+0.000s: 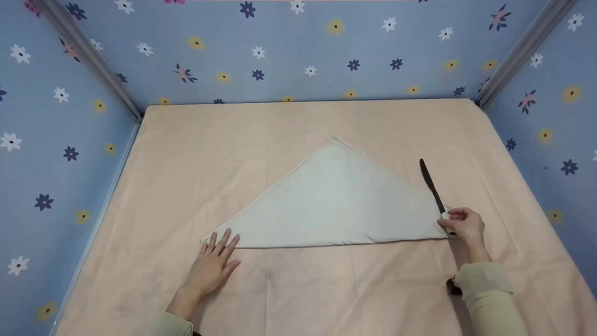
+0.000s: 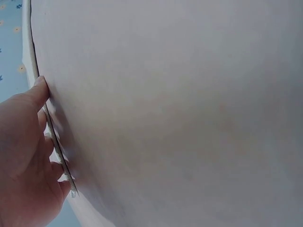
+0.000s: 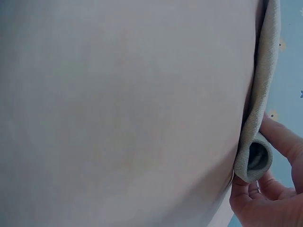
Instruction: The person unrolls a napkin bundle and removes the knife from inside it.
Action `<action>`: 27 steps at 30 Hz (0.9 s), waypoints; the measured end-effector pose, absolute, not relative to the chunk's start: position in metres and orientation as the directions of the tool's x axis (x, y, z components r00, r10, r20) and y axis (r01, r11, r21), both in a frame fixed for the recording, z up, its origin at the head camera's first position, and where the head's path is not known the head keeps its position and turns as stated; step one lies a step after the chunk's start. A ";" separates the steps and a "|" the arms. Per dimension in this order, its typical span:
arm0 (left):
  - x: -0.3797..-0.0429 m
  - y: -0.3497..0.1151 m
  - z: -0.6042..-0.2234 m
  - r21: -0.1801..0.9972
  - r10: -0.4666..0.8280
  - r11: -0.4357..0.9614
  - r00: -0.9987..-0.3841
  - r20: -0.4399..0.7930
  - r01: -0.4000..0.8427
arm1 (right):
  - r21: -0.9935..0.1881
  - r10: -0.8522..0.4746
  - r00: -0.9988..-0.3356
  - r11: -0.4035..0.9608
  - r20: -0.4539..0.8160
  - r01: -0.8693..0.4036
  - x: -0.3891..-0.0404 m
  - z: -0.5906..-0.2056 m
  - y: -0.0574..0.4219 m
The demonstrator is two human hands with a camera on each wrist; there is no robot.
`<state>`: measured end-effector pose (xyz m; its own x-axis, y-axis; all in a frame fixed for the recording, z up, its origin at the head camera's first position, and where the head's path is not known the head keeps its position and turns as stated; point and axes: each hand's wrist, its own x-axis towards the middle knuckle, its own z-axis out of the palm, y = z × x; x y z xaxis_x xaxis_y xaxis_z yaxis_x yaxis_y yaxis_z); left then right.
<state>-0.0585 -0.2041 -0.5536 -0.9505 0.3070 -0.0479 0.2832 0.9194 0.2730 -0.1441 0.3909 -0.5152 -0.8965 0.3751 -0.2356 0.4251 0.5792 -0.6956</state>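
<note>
A pale grey-green cloth napkin (image 1: 326, 200) lies folded in a triangle, its point towards the far side. My left hand (image 1: 214, 263) rests on its left corner with fingers spread flat; in the left wrist view the fingertips lie along the napkin's edge. Near the right corner a dark table knife (image 1: 430, 182) slants across the cloth, one end sticking out past the napkin's edge. My right hand (image 1: 466, 228) pinches the right corner, which is folded over the knife. The right wrist view shows that corner as a roll (image 3: 254, 161) with a dark hollow, fingers and thumb around it.
A peach tablecloth (image 1: 196, 140) with faint creases covers the table. Blue flowered panels (image 1: 298, 56) stand behind it and at both sides, joined by grey corner posts (image 1: 527, 51).
</note>
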 end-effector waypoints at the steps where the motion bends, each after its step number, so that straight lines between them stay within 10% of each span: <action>1: -0.058 -0.204 -0.554 0.272 0.308 0.919 -0.950 -0.047 0.284 | -0.695 0.373 -0.897 0.581 -0.235 0.424 -0.145 -0.515 0.391; 27: -0.059 -0.204 -0.553 0.284 0.311 0.915 -0.949 -0.046 0.286 | -0.672 0.384 -0.901 0.615 -0.203 0.414 -0.140 -0.512 0.395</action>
